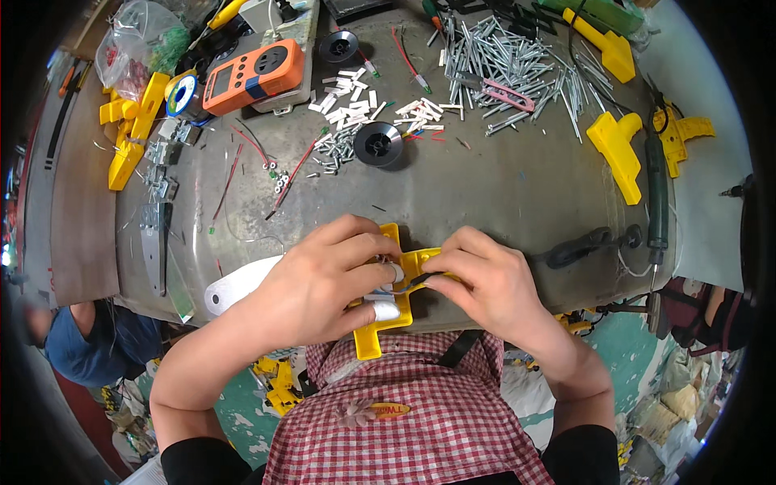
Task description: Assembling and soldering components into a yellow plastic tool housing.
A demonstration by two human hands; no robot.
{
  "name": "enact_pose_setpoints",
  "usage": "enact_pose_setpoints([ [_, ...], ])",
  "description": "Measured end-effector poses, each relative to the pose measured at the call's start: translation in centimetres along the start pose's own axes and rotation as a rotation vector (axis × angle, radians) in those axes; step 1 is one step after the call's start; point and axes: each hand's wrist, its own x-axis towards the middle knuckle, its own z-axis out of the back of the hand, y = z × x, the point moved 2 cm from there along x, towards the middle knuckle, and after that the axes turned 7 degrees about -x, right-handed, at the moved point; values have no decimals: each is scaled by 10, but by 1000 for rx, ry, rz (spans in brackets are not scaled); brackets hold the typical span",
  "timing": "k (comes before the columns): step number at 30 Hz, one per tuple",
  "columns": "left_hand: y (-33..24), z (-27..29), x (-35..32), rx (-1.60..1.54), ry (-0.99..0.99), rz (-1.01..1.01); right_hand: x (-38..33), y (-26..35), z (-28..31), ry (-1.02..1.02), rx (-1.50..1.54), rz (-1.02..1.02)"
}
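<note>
At the near edge of the table lies a yellow plastic housing half (369, 343), its hollow side up. My left hand (319, 271) is closed over its middle, with white wraps on the thumb and a fingertip. Under those fingers a small grey part sits in the shell, mostly hidden. My right hand (493, 283) pinches a dark cable (422, 280) at the housing's side arm. The black cord (578, 248) lies on the table to the right of that hand.
An orange meter (253, 77) stands back left. White sleeves (347, 101), black spools (377, 145) and a pile of long screws (501, 61) lie at the back. Yellow housings (618, 153) and a soldering iron (657, 202) are on the right. A person's blue sleeve (101, 339) shows left.
</note>
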Motion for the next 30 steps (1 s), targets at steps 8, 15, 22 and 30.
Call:
enact_pose_setpoints([
  [8,-21,-11,7,19,98,97,4,3,2,121,-2,-161],
  [15,-46,-45,7,542,190,45,11,3,4,177,-2,-139],
  [22,-56,-64,2,802,141,88,40,17,4,241,100,52],
  [30,-56,-64,2,786,109,72,71,25,-19,380,-201,428],
])
